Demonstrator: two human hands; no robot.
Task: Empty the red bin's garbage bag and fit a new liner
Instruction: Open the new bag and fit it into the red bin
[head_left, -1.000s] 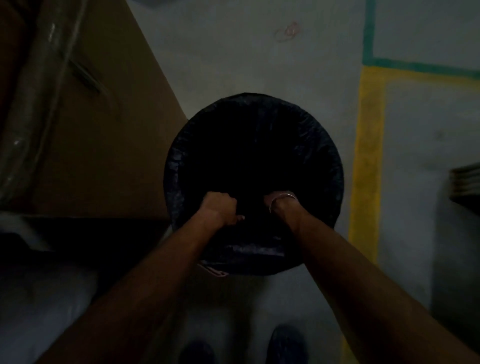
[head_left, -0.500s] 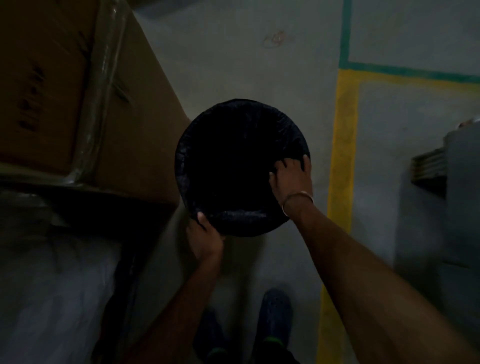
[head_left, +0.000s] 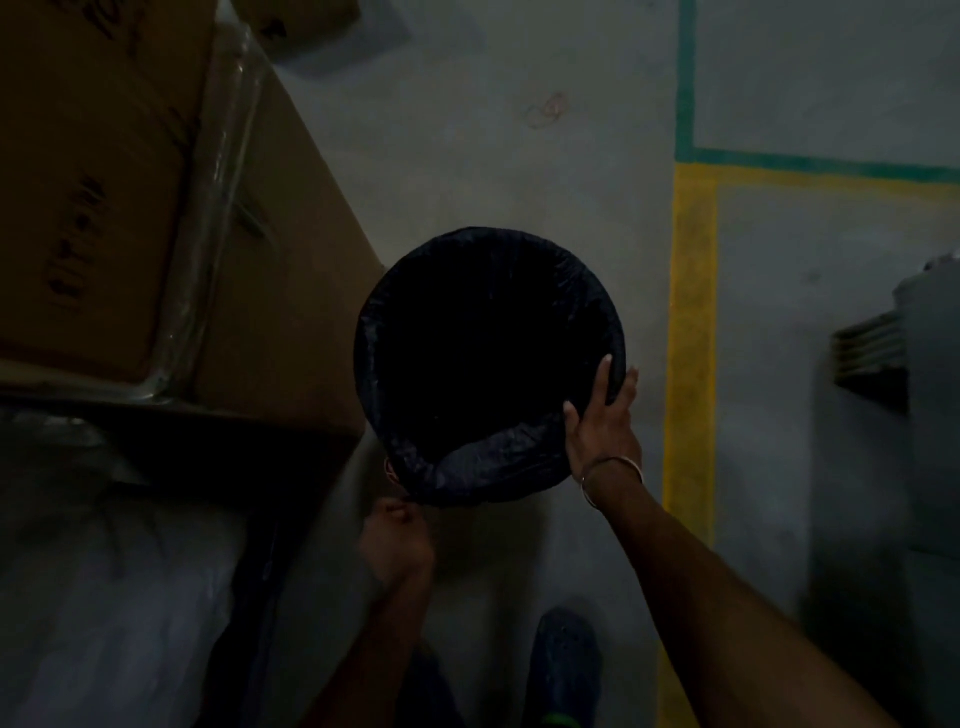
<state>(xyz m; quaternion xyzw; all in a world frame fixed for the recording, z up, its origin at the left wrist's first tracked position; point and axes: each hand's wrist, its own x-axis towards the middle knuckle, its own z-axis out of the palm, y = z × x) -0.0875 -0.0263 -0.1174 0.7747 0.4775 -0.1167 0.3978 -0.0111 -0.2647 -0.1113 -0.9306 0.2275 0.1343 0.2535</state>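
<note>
A round bin stands on the grey floor, seen from above in dim light. A black liner (head_left: 498, 462) covers its mouth and is folded over its rim, so only a sliver of red bin (head_left: 388, 469) shows at the lower left. My right hand (head_left: 602, 421), with a bangle on the wrist, grips the liner-covered rim at the right, fingers over the edge. My left hand (head_left: 397, 535) is curled just below the bin's near left edge; whether it pinches the liner's hem is too dark to tell.
A large cardboard box (head_left: 156, 223) with clear tape stands hard against the bin's left. White sacks (head_left: 114, 597) lie at lower left. Yellow floor line (head_left: 691, 364) and green floor line (head_left: 685, 78) run to the right. A grey unit (head_left: 914, 415) stands at the right edge. My shoe (head_left: 566, 670) is below.
My hands left the inside of the bin. The right moved to the right rim and slid round it; the left dropped below the near left edge. The view has pulled back.
</note>
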